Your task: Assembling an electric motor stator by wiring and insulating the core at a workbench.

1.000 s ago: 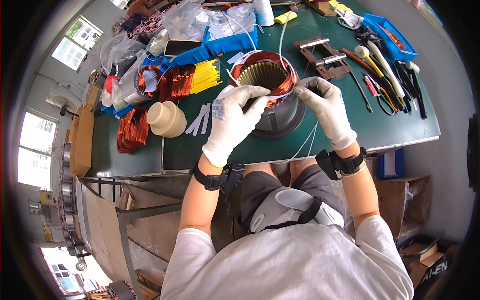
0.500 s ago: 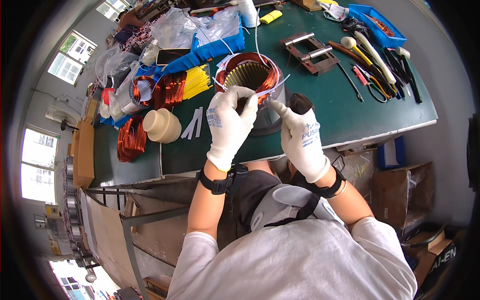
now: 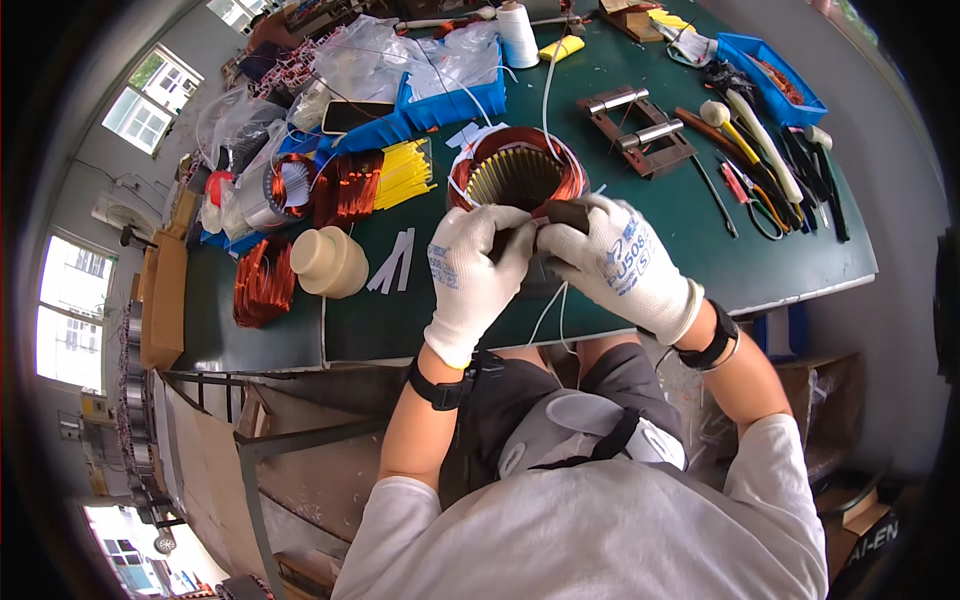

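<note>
A motor stator [image 3: 573, 172] with a ring of copper windings and yellow slot liners stands at the table's front. White cord [image 3: 547, 100] runs to it from behind, and two thin white strands [image 3: 562, 310] hang below my right hand. Both hands wear white gloves. My left hand [image 3: 475, 275] is closed at the winding's near rim; what its fingertips pinch is hidden. My right hand [image 3: 625, 265] grips a dark brown block-like piece [image 3: 570, 213], whose end lies against the near side of the winding, close to my left fingertips.
Left stand a cream stepped cylinder [image 3: 330, 262], copper coils [image 3: 264, 282], white strips [image 3: 398, 262] and yellow strips [image 3: 405, 175]. Behind are a blue bin [image 3: 455, 108] and a white spool [image 3: 517, 38]. Right lie a metal frame [image 3: 640, 135], a mallet [image 3: 735, 130] and pliers [image 3: 765, 210].
My right hand has turned inward and brought the dark piece to the winding's near rim. The hands are closer together. White strands now hang below, and the view has shifted slightly.
</note>
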Action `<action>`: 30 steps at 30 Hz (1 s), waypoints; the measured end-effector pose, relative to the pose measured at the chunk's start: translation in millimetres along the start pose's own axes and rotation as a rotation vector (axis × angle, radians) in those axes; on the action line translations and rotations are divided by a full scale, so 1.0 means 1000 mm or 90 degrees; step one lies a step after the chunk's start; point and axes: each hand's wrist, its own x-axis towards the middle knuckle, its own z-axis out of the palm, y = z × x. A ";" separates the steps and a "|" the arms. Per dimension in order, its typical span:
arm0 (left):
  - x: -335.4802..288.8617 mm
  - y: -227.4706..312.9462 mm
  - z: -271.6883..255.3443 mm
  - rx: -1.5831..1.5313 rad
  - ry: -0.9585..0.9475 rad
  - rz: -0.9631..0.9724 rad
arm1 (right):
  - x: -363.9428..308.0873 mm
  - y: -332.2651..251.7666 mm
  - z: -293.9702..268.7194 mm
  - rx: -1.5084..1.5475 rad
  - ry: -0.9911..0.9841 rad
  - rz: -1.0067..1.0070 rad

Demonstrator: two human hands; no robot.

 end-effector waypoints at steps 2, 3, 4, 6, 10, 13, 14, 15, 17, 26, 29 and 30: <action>-0.001 0.000 0.001 -0.011 0.013 -0.019 | 0.028 0.005 -0.013 -0.141 0.036 -0.095; -0.001 0.001 0.003 -0.009 0.032 0.008 | 0.040 0.010 -0.012 -0.129 -0.045 -0.055; -0.002 0.002 0.006 -0.005 0.051 0.034 | 0.050 0.015 -0.011 -0.117 -0.125 -0.014; -0.007 -0.002 0.004 0.022 0.065 0.073 | 0.076 0.020 -0.016 -0.077 -0.425 -0.025; -0.012 0.000 0.012 0.062 0.117 0.071 | 0.091 0.021 -0.012 -0.053 -0.612 0.049; -0.013 0.011 0.014 0.087 0.156 0.053 | 0.078 0.029 -0.020 0.093 -0.371 -0.020; -0.017 0.016 0.014 0.060 0.191 -0.027 | 0.073 0.025 -0.026 0.092 -0.373 -0.023; -0.020 0.019 0.016 0.032 0.230 -0.108 | 0.065 0.016 -0.035 0.105 -0.249 0.044; -0.030 0.024 0.015 -0.032 0.261 -0.144 | 0.038 0.005 -0.041 0.196 0.027 0.104; -0.044 0.056 -0.021 -0.865 -0.167 -0.577 | -0.113 -0.061 -0.052 0.993 -0.079 0.217; -0.041 0.051 -0.053 -0.879 -0.077 -0.523 | -0.142 -0.032 -0.029 0.728 -0.264 0.274; -0.044 0.047 -0.067 -0.880 -0.035 -0.486 | -0.147 -0.028 -0.020 0.632 -0.289 0.293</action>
